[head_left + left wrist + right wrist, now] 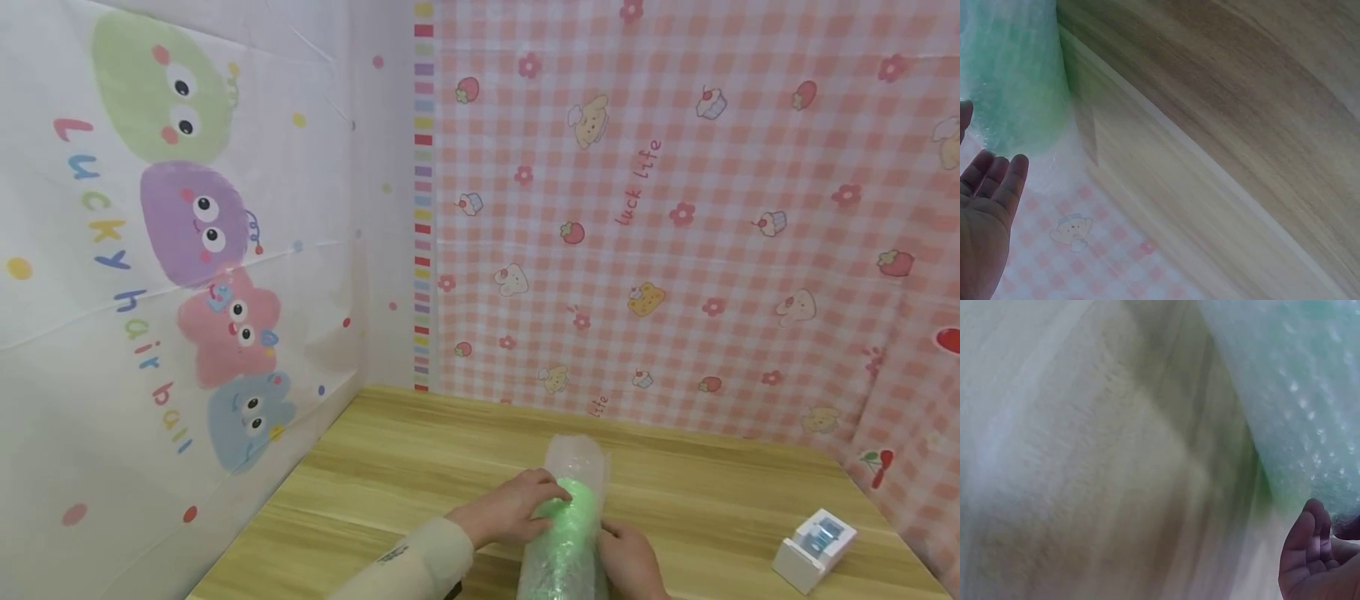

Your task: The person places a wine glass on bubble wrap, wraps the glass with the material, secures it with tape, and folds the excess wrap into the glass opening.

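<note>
A green object (576,508) lies inside a roll of clear bubble wrap (564,567) on the table, and the layers blur its shape. From the left, my left hand (517,506) touches the upper part of the wrap. Its fingers (1011,178) look fairly straight against the wrap in the left wrist view. My right hand (632,557) is at the roll's right side. In the right wrist view, its thumb and bent fingers (1300,540) pinch the wrap's edge. The near end of the roll runs out of the head view.
A small white box with a blue panel (817,546) stands on the wooden table (420,450) at the right. Behind the table hangs a pink checked cloth (675,250); a white cartoon-printed cloth (315,208) hangs on the left.
</note>
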`<state>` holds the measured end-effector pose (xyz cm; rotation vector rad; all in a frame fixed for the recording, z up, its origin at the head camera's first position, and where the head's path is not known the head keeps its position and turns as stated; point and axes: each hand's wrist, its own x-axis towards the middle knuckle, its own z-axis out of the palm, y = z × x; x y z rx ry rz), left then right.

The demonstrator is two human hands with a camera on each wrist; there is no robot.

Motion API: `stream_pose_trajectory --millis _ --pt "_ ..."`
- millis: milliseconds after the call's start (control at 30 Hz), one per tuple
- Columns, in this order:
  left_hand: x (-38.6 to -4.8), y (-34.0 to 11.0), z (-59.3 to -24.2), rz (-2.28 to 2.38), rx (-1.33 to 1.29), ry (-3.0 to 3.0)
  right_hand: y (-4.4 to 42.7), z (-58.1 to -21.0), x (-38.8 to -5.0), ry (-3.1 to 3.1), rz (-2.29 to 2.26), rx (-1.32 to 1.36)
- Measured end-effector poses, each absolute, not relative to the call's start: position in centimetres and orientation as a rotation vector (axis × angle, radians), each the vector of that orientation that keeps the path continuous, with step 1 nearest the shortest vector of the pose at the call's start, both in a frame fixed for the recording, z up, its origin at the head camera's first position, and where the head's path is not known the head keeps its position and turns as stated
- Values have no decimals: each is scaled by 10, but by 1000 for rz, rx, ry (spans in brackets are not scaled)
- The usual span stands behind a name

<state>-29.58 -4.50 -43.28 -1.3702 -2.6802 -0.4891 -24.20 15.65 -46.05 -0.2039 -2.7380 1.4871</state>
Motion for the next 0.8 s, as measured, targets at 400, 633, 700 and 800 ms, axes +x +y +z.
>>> stream_pose_trajectory --millis 400,633,700,800 --pt "-290 -45 -439 -552 -1300 -2733 154 -447 -239 -2828 1234 -194" --pt "-288 -46 -438 -531 -1293 -2719 152 -444 -235 -2722 1346 -178" --pt "-288 -47 -436 -566 -1282 -2744 152 -445 -235 -2683 1418 -163" --pt "-288 -49 -435 -631 -1257 -2781 153 -448 -236 -2654 1426 -107"
